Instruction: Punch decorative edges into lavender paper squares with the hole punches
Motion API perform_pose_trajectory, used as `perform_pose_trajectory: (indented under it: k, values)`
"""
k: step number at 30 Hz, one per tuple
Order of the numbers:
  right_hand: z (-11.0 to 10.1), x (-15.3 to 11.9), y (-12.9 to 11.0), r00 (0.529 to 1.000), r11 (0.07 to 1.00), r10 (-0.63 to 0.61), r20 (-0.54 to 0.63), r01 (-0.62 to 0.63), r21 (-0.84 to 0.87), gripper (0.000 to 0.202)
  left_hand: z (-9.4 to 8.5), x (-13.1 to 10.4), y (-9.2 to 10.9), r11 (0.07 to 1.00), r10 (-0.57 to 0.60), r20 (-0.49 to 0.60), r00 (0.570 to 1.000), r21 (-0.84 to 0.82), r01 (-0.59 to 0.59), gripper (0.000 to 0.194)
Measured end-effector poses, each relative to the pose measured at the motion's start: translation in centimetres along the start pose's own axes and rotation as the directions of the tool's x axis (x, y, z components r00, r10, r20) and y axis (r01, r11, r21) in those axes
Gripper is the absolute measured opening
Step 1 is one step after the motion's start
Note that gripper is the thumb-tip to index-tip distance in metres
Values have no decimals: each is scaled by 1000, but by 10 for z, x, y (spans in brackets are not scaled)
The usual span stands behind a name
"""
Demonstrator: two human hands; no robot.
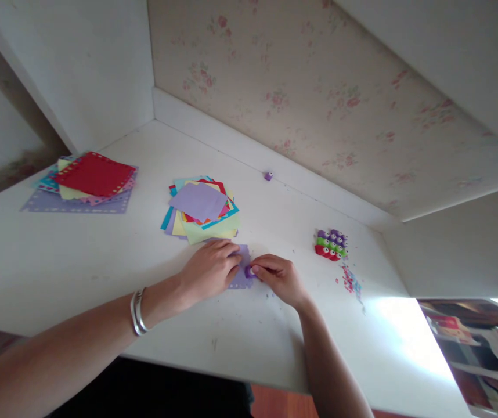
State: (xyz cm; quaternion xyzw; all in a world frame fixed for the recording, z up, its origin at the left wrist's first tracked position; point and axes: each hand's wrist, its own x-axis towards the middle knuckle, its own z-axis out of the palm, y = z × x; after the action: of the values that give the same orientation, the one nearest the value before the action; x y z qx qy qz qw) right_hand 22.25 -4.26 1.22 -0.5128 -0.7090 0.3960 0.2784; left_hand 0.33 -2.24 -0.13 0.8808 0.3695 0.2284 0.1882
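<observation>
A sheet of light purple paper (244,280) with small punched holes along its edge lies in front of me on the white desk. My left hand (212,268) rests over its left part, fingers and thumb holding the paper. At the paper's right edge, my right hand (280,278) pinches a small purple craft punch (249,271) with a white button between thumb and fingers. Just beyond my left hand is a loose pile of coloured paper sheets (201,202), a purple piece on top. My left wrist wears a silver bangle.
Far left, a stack of sheets with punched borders (96,175) has a red one on top. Another small purple punch (268,176) stands near the back wall. On the right sit rows of purple, green and red punches (331,245), beside scattered pink and blue paper bits (351,281).
</observation>
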Motion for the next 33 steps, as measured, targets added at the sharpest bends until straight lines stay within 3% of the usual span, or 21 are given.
perform_pose_trajectory:
  k: [6,10,15,23,29,33]
  values:
    - [2,0,1,999,999,41,10,-41,19,19,0,-1,-1,999,16,-2,1000,52,-16,23]
    - [4,2,5,991,989,130,24,-131,65,18,2,-1,-2,997,30,-14,999,67,-29,21]
    - [3,9,-2,970,974,226,86,-226,-10,13,6,-1,-3,995,33,-12,999,98,-31,21]
    - [-1,15,-11,954,962,269,132,-257,-96,12,8,-1,-4,991,33,-22,999,129,-30,21]
    - [-12,12,-8,942,965,246,228,-261,37,22,4,-2,-2,991,45,-22,999,124,-42,21]
    - [-27,1,-3,939,971,231,256,-239,1,24,4,-2,-2,991,44,-26,999,125,-40,21]
